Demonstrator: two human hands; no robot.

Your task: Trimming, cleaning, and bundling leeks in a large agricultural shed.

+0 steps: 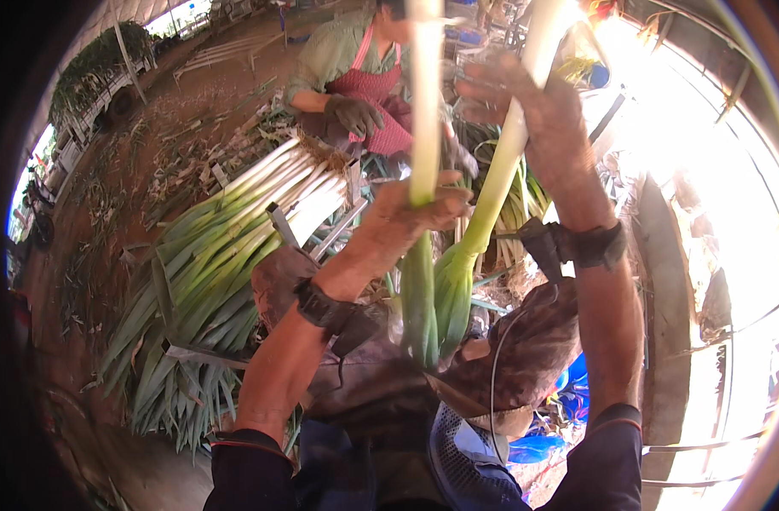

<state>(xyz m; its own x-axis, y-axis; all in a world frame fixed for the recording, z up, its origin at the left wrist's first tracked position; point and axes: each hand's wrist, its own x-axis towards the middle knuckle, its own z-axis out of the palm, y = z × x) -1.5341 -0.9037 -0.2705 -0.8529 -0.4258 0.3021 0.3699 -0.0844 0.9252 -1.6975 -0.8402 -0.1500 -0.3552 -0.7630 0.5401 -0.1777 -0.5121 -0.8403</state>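
Note:
Two large green onions stand upright in front of me, white ends up, green leaves down between my knees. My left hand is closed around the left green onion, where white turns to green. Beside the right green onion, my right hand has its fingers stretched past the stalk, slightly blurred. The stalk lies against that hand; whether it is gripped I cannot tell for sure. Both wrists wear dark straps. To the left, a big pile of green onions lies on a metal frame, roots toward the far side.
Across from me sits a person in a red apron and dark gloves. Leaf scraps litter the brown ground. More green onions lie beyond my right knee. Blue plastic is at lower right, beside a cable.

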